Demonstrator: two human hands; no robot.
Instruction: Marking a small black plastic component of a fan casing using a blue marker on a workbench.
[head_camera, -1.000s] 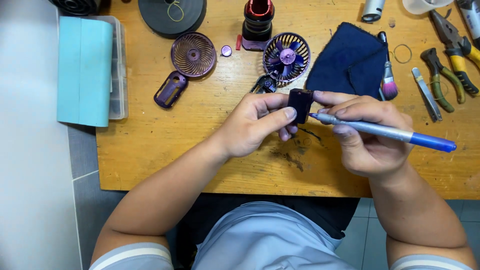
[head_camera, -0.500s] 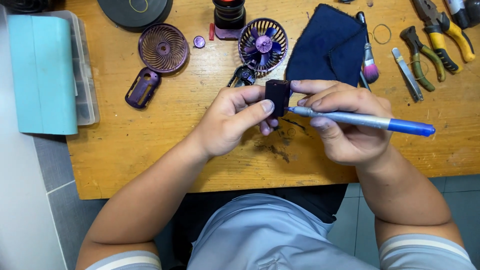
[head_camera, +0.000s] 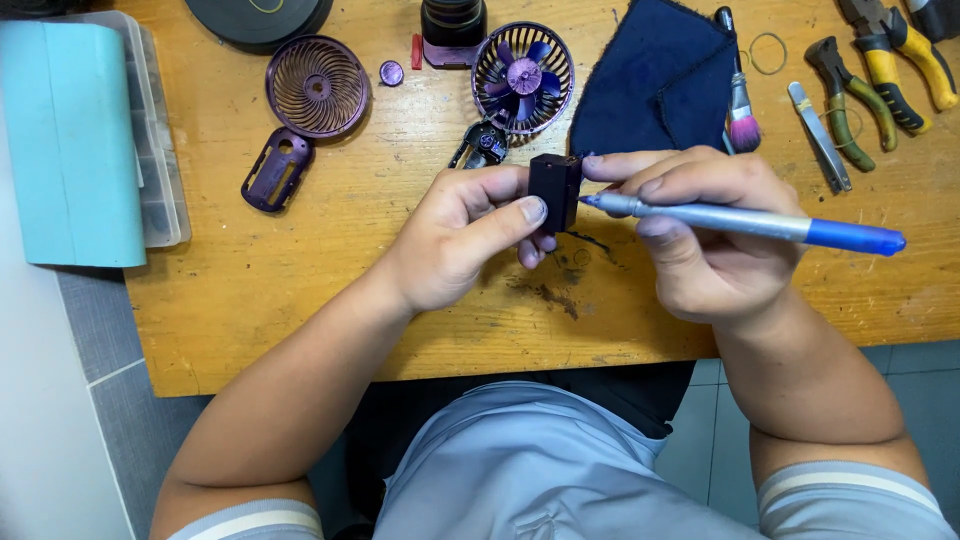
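Small black block (head_camera: 555, 190), pinched in the left hand (head_camera: 460, 235), now sits closer to the purple fan head (head_camera: 522, 78) beyond it. The right hand (head_camera: 705, 235) stays closed around a blue-handled tool (head_camera: 745, 222), its tip touching the block's side, the work continuing unchanged.

Not much here as far as packaging goes; the only thing close is a clear plastic storage box (head_camera: 160, 150) at the upper left of the frame, flat and rectangular, with a teal cover (head_camera: 70, 140) lying over it; no labels, signs or screens showing.
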